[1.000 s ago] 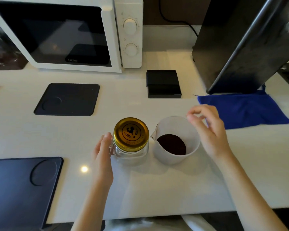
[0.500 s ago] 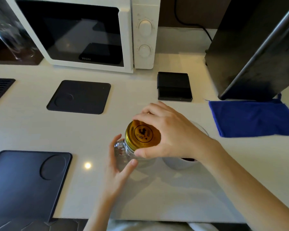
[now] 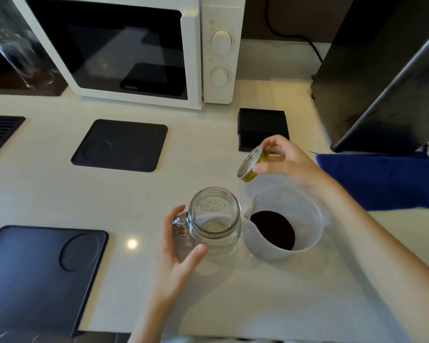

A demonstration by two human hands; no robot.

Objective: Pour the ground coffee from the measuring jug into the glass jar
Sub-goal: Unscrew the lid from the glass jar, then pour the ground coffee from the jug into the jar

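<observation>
An empty glass jar (image 3: 214, 219) with a small handle stands open on the white counter, near the middle. My left hand (image 3: 177, 253) wraps around its left side and handle. Just to its right stands a translucent white measuring jug (image 3: 300, 206), upright, spout toward the jar, with dark ground coffee (image 3: 273, 230) in the bottom. My right hand (image 3: 286, 159) hovers above and behind the jug and pinches the jar's gold lid (image 3: 252, 165), tilted on edge with its silver underside showing.
A white microwave (image 3: 124, 45) stands at the back. Black mats lie at the left (image 3: 120, 146) and near left (image 3: 40, 276). A small black scale (image 3: 261, 125) sits behind the lid. A blue cloth (image 3: 386, 181) and a tall black appliance (image 3: 382, 70) are at the right.
My right hand gripped the gold lid on the jar, took it off and lifted it up and to the right. The jar now stands open. My left hand stays on the jar.
</observation>
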